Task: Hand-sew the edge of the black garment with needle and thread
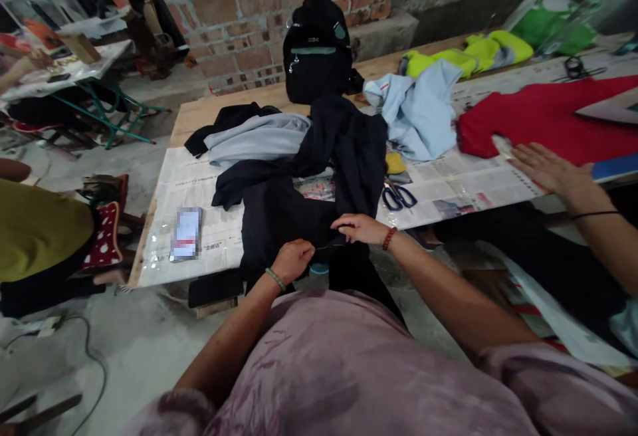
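Note:
A black garment (292, 213) lies over the front edge of the paper-covered table and hangs down toward my lap. My left hand (293, 260), with a green bead bracelet, is closed at the garment's lower edge. A thin pale thread (329, 246) stretches from its fingertips across to my right hand (363, 228). That hand, wearing a reddish bead bracelet, pinches the black cloth with bent fingers. Whether a needle is in either hand is too small to see. Scissors with dark blue handles (399, 197) rest to the right of my right hand, near a yellow piece (395, 163).
A phone (186, 234) lies on the newspaper at left. Behind are a grey cloth (259, 137), a black backpack (318, 50), a light blue garment (416, 110) and a neon yellow vest (471, 54). At right, a co-worker's hand (545, 167) is beside a red garment (548, 120).

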Tool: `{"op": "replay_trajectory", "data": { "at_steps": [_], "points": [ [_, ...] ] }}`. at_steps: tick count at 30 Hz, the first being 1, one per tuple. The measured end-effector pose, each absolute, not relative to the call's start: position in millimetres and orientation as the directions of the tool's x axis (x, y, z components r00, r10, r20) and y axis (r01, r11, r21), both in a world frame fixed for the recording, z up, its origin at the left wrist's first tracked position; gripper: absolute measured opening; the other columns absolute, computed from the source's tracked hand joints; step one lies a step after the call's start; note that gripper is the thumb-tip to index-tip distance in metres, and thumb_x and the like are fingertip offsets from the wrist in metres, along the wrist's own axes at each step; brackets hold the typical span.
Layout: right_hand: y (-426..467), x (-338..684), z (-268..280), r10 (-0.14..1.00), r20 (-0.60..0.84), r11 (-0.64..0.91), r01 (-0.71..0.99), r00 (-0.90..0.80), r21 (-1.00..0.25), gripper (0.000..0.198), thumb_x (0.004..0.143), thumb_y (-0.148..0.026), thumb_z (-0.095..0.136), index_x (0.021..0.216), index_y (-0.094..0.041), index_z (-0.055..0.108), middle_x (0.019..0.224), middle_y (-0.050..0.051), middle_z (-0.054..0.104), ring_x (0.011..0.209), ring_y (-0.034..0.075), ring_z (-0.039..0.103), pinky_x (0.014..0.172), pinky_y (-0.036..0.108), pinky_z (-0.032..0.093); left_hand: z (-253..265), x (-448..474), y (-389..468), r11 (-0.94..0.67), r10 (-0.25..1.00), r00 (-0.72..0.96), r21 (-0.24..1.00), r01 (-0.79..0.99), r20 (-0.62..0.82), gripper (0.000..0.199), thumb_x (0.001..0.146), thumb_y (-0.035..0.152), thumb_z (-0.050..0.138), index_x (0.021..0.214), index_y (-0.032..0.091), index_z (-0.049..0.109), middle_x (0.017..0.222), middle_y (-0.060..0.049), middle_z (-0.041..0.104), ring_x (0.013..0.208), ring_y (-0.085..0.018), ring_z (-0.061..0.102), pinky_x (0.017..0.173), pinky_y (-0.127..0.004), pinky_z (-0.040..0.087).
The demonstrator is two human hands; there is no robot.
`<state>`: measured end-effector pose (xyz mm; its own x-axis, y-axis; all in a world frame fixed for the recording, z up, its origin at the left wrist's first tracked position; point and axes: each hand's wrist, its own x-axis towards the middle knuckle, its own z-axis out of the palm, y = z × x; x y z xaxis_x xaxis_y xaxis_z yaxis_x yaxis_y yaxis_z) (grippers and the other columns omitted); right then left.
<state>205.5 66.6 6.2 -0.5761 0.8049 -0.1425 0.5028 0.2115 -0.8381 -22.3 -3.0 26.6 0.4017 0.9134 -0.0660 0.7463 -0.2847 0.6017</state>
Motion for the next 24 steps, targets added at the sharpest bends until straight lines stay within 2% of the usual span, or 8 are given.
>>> {"op": "replay_trajectory", "data": {
  "at_steps": [3, 5, 11, 13, 16, 18, 20, 24],
  "points": [
    [58.2, 198.1, 27.2, 0.883, 0.067, 0.363, 0.587, -0.464, -0.724, 0.023, 0.075, -0.016, 0.049, 0.094, -0.02, 0.062, 0.087, 0.003, 0.059, 0.07, 0.011, 0.057, 0.067, 0.025, 0.047, 29.9, -21.5, -4.4, -0.273, 0.924, 0.378, 0.59, 0.76, -0.06, 0.019, 0.078, 0.019, 0.047, 0.073, 0.02, 0.065, 0.074, -0.001, 0.062, 0.07, -0.011, 0.056, 0.069, -0.021, 0.041],
    [46.3, 187.0, 40.6, 0.878, 0.202, 0.448, 0.598, -0.434, -0.665, 0.025, 0.074, -0.014, 0.05, 0.096, -0.018, 0.061, 0.09, 0.005, 0.059, 0.081, 0.014, 0.057, 0.076, 0.028, 0.046, 33.4, -21.0, -5.8, -0.27, 0.932, 0.36, 0.588, 0.763, -0.039, 0.018, 0.078, 0.019, 0.048, 0.075, 0.02, 0.066, 0.076, -0.001, 0.063, 0.072, -0.012, 0.057, 0.07, -0.021, 0.041],
    [4.7, 138.0, 44.5, 0.792, 0.122, 0.501, 0.522, -0.598, -0.69, 0.05, 0.072, -0.006, 0.048, 0.122, -0.013, 0.042, 0.109, 0.013, 0.054, 0.094, 0.017, 0.055, 0.081, 0.032, 0.045, 54.5, -15.4, -15.5, -0.248, 0.956, 0.291, 0.61, 0.753, 0.03, 0.02, 0.074, 0.009, 0.045, 0.081, 0.019, 0.061, 0.078, -0.002, 0.064, 0.074, -0.012, 0.058, 0.071, -0.022, 0.042],
    [0.8, 130.8, 41.5, 0.798, 0.113, 0.488, 0.526, -0.591, -0.697, 0.045, 0.074, -0.005, 0.045, 0.119, -0.013, 0.045, 0.103, 0.011, 0.057, 0.091, 0.017, 0.055, 0.08, 0.031, 0.045, 59.8, -14.4, -19.5, -0.19, 0.974, 0.222, 0.667, 0.72, 0.037, 0.019, 0.074, 0.009, 0.046, 0.082, 0.02, 0.059, 0.074, 0.0, 0.063, 0.069, -0.011, 0.058, 0.067, -0.021, 0.043],
    [5.6, 133.2, 44.3, 0.8, 0.141, 0.5, 0.517, -0.583, -0.695, 0.031, 0.076, -0.007, 0.044, 0.102, -0.015, 0.058, 0.089, 0.008, 0.061, 0.082, 0.015, 0.057, 0.075, 0.029, 0.046, 58.9, -16.1, -22.8, -0.08, 0.996, 0.071, 0.792, 0.605, 0.046, 0.015, 0.077, 0.02, 0.049, 0.09, 0.02, 0.056, 0.076, 0.001, 0.062, 0.067, -0.01, 0.057, 0.065, -0.021, 0.044],
    [12.1, 140.3, 48.9, 0.817, 0.131, 0.463, 0.504, -0.561, -0.729, 0.022, 0.078, -0.011, 0.045, 0.092, -0.015, 0.062, 0.081, 0.006, 0.061, 0.071, 0.013, 0.058, 0.069, 0.027, 0.047, 52.1, -18.4, -22.6, -0.074, 0.997, 0.024, 0.841, 0.536, 0.072, 0.026, 0.076, 0.025, 0.054, 0.101, 0.019, 0.053, 0.089, -0.002, 0.061, 0.076, -0.012, 0.057, 0.068, -0.023, 0.045],
    [18.9, 148.7, 52.0, 0.835, 0.069, 0.361, 0.447, -0.546, -0.818, 0.02, 0.08, -0.017, 0.045, 0.088, -0.016, 0.063, 0.077, 0.004, 0.06, 0.061, 0.01, 0.058, 0.061, 0.024, 0.048, 42.5, -20.0, -21.0, -0.113, 0.993, 0.084, 0.847, 0.52, 0.081, 0.041, 0.07, 0.026, 0.06, 0.109, 0.018, 0.05, 0.106, -0.006, 0.056, 0.089, -0.015, 0.054, 0.072, -0.025, 0.045],
    [31.5, 162.1, 50.5, 0.791, -0.085, 0.074, 0.232, -0.606, -0.97, 0.022, 0.079, -0.018, 0.045, 0.096, -0.018, 0.059, 0.081, 0.002, 0.061, 0.067, 0.01, 0.062, 0.062, 0.024, 0.051, 23.3, -16.9, -15.7, -0.2, 0.958, 0.283, 0.799, 0.567, 0.04, 0.052, 0.065, 0.023, 0.065, 0.114, 0.017, 0.05, 0.115, -0.009, 0.053, 0.105, -0.021, 0.047, 0.088, -0.034, 0.04]
  ]
}}
